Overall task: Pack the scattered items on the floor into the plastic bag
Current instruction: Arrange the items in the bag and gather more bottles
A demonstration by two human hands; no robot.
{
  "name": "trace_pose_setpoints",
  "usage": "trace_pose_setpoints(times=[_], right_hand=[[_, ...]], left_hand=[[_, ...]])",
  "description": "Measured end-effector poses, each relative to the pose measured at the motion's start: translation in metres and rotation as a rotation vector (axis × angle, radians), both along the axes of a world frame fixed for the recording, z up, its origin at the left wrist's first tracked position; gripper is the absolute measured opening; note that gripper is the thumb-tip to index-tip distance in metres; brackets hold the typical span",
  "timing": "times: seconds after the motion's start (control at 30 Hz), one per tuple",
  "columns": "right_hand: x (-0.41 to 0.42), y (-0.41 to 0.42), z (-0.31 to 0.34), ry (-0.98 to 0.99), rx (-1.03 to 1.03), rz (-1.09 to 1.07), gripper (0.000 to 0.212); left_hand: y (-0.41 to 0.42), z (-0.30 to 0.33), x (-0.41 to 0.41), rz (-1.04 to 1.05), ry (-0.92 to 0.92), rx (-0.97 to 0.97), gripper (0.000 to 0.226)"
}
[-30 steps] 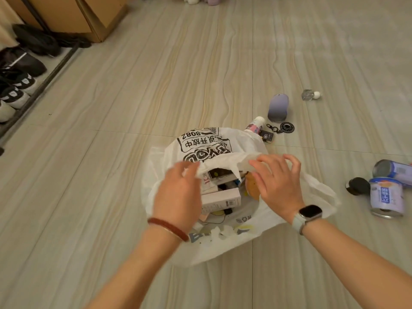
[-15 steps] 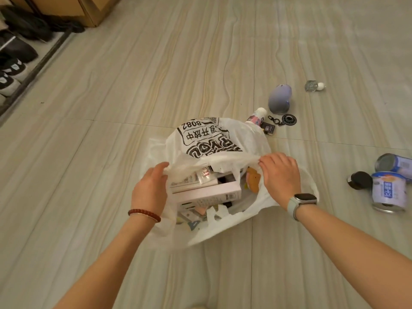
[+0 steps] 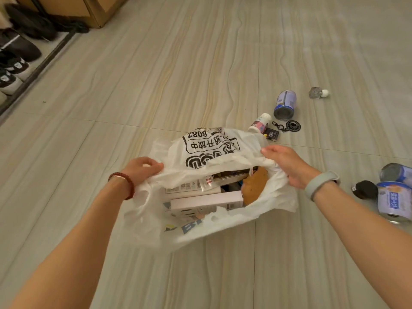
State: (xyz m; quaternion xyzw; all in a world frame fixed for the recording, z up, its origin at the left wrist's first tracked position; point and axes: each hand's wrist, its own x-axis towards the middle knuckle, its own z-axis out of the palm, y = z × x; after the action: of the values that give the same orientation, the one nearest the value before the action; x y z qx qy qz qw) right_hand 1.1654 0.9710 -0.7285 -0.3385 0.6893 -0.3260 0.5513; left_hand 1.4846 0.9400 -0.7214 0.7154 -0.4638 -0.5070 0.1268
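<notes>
— Where's the plastic bag [image 3: 207,150]?
— On the floor [image 3: 156,85], printed "8082"; left hand [image 3: 142,169] and right hand [image 3: 287,162] each pinch its rim, spread apart.
— Beyond it?
— A blue-labelled can [image 3: 285,104], writing unreadable.

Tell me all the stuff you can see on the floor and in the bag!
plastic bag: one, white with black print, on the floor in the middle, mouth held open
boxes: a few, white, inside the bag
brown thing: one, inside the bag at its right side; cannot tell what it is
cans: three, blue and white, one beyond the bag, two at the right edge
small bottle: one, white with a pink label, behind the bag
keychain: one, black, beside the bottle
black round thing: one, by the right cans
clear trinket: one, far right
shoes: several, black and white, far left
left hand: grips the bag's left rim
right hand: grips the bag's right rim
</notes>
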Motion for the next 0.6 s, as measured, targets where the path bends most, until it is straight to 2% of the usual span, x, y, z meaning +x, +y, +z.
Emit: trace_pose_setpoints(times=[0.1,0.17,0.2,0.27,0.3,0.33,0.4,0.47,0.53,0.6], right_hand=[[0.013,-0.006,-0.005,0.295,-0.048,-0.034,0.027],[0.019,-0.006,-0.009,0.454,-0.125,-0.041,0.023],[0.020,-0.005,-0.010,0.510,-0.145,-0.019,0.021],[0.020,-0.002,-0.014,0.602,-0.179,0.001,0.022],[0.020,0.000,-0.014,0.634,-0.207,-0.016,0.024],[0.022,0.003,-0.014,0.662,-0.251,-0.038,0.025],[0.025,0.013,-0.014,0.760,-0.391,-0.057,0.025],[0.024,0.027,-0.018,0.985,-0.510,0.005,0.025],[0.021,0.043,-0.027,1.200,-0.598,0.068,0.028],[0.023,0.060,-0.034,1.337,-0.594,0.154,0.031]], left_hand=[[-0.009,0.007,-0.010,-0.083,-0.475,-0.233,0.018],[-0.002,0.023,-0.020,-0.129,-0.725,-0.438,0.029],[0.006,0.034,-0.027,-0.114,-0.776,-0.598,0.030],[0.031,0.045,-0.045,-0.138,-0.722,-0.893,0.026],[0.046,0.045,-0.054,-0.213,-0.680,-0.931,0.025],[0.061,0.041,-0.062,-0.306,-0.657,-0.856,0.028],[0.080,0.019,-0.068,-0.425,-0.724,-0.606,0.042],[0.088,-0.006,-0.064,-0.402,-0.781,-0.473,0.055],[0.088,-0.024,-0.057,-0.297,-0.736,-0.464,0.062],[0.084,-0.038,-0.051,-0.183,-0.650,-0.492,0.063]])
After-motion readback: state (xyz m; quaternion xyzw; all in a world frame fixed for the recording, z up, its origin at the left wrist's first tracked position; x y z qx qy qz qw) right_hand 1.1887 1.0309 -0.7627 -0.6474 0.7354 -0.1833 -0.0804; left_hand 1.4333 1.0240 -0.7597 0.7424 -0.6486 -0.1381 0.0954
